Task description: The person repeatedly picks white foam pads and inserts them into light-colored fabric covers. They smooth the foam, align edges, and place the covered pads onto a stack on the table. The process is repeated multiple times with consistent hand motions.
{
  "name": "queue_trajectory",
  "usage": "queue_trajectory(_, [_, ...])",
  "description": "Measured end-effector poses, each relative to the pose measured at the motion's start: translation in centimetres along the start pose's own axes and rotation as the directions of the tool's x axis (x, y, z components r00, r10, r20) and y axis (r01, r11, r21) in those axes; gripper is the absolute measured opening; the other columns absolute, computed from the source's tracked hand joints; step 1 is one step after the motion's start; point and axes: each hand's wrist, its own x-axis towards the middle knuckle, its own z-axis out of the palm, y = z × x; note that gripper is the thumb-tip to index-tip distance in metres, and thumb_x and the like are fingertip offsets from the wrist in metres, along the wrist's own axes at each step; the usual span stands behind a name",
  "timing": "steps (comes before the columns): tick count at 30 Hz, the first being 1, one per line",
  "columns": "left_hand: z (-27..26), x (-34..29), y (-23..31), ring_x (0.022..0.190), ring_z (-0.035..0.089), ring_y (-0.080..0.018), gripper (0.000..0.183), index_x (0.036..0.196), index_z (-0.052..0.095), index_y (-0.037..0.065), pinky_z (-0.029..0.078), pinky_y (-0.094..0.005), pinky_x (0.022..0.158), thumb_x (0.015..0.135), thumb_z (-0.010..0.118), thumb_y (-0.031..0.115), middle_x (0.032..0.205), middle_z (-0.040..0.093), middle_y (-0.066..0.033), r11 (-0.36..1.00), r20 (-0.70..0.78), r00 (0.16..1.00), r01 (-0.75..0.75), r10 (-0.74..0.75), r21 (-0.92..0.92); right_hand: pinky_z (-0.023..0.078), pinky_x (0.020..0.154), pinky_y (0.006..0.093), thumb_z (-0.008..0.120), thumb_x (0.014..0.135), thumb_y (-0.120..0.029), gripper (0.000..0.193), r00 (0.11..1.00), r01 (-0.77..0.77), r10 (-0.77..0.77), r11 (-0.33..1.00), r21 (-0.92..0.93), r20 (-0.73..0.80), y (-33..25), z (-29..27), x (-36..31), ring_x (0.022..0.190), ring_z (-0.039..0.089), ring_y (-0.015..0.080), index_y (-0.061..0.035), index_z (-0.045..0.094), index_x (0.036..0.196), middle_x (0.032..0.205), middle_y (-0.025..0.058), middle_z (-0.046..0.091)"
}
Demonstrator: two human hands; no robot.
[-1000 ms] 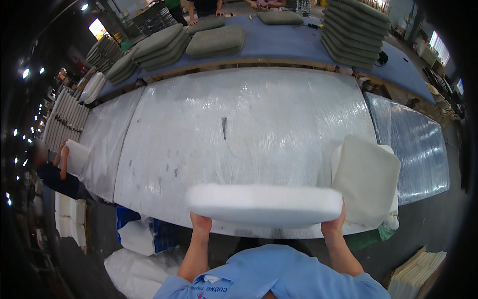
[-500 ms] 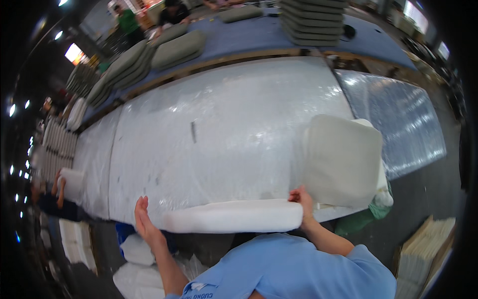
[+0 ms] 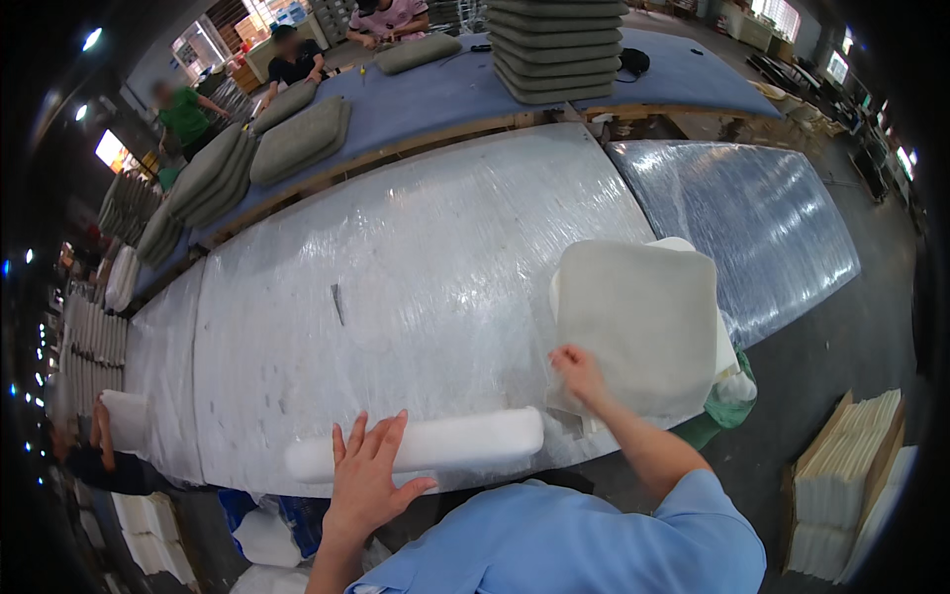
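White foam block (image 3: 475, 438)'s down on the plastic-wrapped table (image 3: 445, 257), partly behind the left hand (image 3: 368, 477), which is spread wide, gripping nothing. Right hand (image 3: 586, 381) is half curled by the edge of the grey pad (image 3: 643, 322); can't tell if it's pinching anything. Setting the block down looks done; the pad, just right of that hand, isn't lifted yet.

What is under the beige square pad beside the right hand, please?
White padding shows past the beige square pad; how far it runs underneath, and anything else there, is covered.
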Motion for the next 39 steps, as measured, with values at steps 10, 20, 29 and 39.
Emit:
queue_trajectory(10, [2.7, 1.2, -1.0, 0.115, 0.058, -0.0296, 0.085, 0.144, 0.060, 0.016, 0.036, -0.0472, 0.105, 0.063, 0.086, 0.020, 0.123, 0.064, -0.0079, 0.998, 0.037, 0.998, 0.052, -0.053, 0.026, 0.050, 0.107, 0.0491, 0.062, 0.098, -0.026, 0.046, 0.951, -0.148, -0.186, 0.433, -0.889, -0.248, -9.8, -15.3, 20.3, 0.132, 0.059, 0.0347, -0.0153, 0.062, 0.142, 0.144, 0.0120, 0.062])
queue_trajectory(20, [2.2, 2.4, -1.0, 0.118, 0.058, -0.0286, 0.081, 0.140, 0.061, 0.015, 0.034, -0.0468, 0.107, 0.061, 0.080, 0.015, 0.128, 0.064, -0.0083, 0.996, 0.007, 0.996, 0.084, -0.084, -0.034, 0.038, 0.117, 0.0582, 0.066, 0.093, -0.019, 0.046, 0.973, -0.205, 0.129, 0.111, -0.972, -0.191, -12.0, -15.3, 23.4, 0.137, 0.056, 0.0341, -0.0126, 0.064, 0.138, 0.151, 0.0109, 0.056])
queue_trajectory(29, [2.3, 1.1, -2.2, 0.120, 0.057, -0.0292, 0.080, 0.144, 0.058, 0.014, 0.034, -0.0472, 0.107, 0.072, 0.088, 0.033, 0.129, 0.063, -0.0095, 0.998, 0.034, 0.999, -0.012, 0.014, -0.058, 0.055, 0.096, 0.0427, 0.077, 0.086, -0.032, 0.047, 0.989, 0.130, 0.037, 0.240, -0.962, 0.143, -20.7, -15.5, 14.2, 0.109, 0.070, 0.0387, -0.0032, 0.073, 0.123, 0.116, 0.0220, 0.074])
queue_trajectory(39, [1.7, -2.2, -4.3, 0.132, 0.053, -0.0344, 0.084, 0.157, 0.045, 0.010, 0.033, -0.0484, 0.113, 0.090, 0.077, 0.050, 0.139, 0.059, -0.0179, 0.929, 0.176, 0.953, -0.182, 0.248, -0.321, 0.050, 0.076, 0.0294, 0.070, 0.098, -0.016, 0.023, 0.843, 0.517, -0.472, 0.582, -0.627, 0.257, -40.5, -4.0, -4.2, 0.082, 0.061, 0.0098, -0.0011, 0.073, 0.115, 0.087, 0.0021, 0.069])
